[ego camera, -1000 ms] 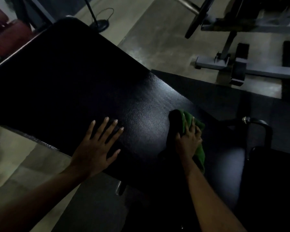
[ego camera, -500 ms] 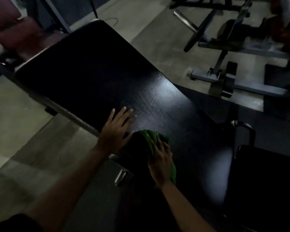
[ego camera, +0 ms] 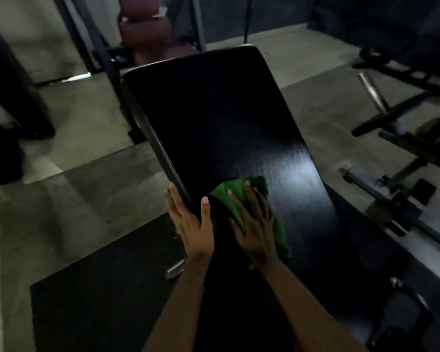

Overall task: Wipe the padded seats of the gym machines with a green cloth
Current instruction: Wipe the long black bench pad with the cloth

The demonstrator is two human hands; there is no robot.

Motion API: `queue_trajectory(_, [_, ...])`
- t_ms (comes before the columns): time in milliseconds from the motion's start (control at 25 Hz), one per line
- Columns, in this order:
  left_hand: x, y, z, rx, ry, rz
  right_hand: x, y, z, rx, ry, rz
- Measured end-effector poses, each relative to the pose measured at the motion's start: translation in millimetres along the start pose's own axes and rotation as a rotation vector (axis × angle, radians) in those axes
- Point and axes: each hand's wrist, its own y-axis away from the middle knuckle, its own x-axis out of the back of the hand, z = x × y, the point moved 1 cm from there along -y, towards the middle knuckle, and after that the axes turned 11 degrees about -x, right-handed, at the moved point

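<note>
A long black padded bench (ego camera: 214,118) stretches away from me in the head view, with a bright sheen on its right half. The green cloth (ego camera: 241,193) lies on the pad near its left edge. My right hand (ego camera: 254,224) presses flat on the cloth with its fingers spread. My left hand (ego camera: 191,224) rests on the bench's left edge, fingers straight down the side and the thumb on top of the pad. Much of the cloth is hidden under my right hand.
A dark red padded seat (ego camera: 148,29) stands behind the bench's far end. Metal machine frames and a bar (ego camera: 374,94) lie on the floor to the right. A black floor mat (ego camera: 99,295) lies under the bench at the left. A dark post (ego camera: 10,102) stands at the far left.
My right hand has slid the cloth leftward across the pad to its left edge. My left hand has moved from the pad's top onto its left edge. The view has swung along the bench.
</note>
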Motion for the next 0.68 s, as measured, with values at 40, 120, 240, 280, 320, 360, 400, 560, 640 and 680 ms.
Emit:
queue_trajectory(40, [-11, -4, 1, 0.014, -0.008, 0.054, -8, -2, 7, 0.043, 0.014, -0.037])
queue_trajectory(120, [-26, -8, -3, -0.007, -0.017, 0.141, -16, -11, 25, 0.115, 0.027, -0.062])
queue_trajectory(240, [-32, -5, -13, -0.101, -0.073, 0.184, -12, -28, 53, 0.226, 0.051, -0.03])
queue_trajectory(280, [-34, -5, -14, -0.124, -0.092, 0.191, -11, -38, 64, 0.25, 0.052, -0.021])
queue_trajectory(320, [-34, -6, -16, -0.131, -0.106, 0.198, -11, -49, 74, 0.256, 0.053, -0.01])
queue_trajectory(360, [-35, -6, -16, -0.133, -0.114, 0.206, -12, -60, 87, 0.239, 0.056, 0.003])
queue_trajectory(400, [-37, -6, -17, -0.135, -0.119, 0.213, -11, -71, 100, 0.204, 0.057, 0.02])
queue_trajectory(560, [-37, -4, -21, -0.134, -0.144, 0.238, -1, -126, 158, 0.019, 0.032, 0.124])
queue_trajectory(640, [-37, -4, -21, -0.146, -0.158, 0.246, 10, -150, 178, -0.052, 0.012, 0.118])
queue_trajectory(680, [-37, -4, -20, -0.146, -0.165, 0.246, 13, -150, 174, -0.098, -0.029, 0.135])
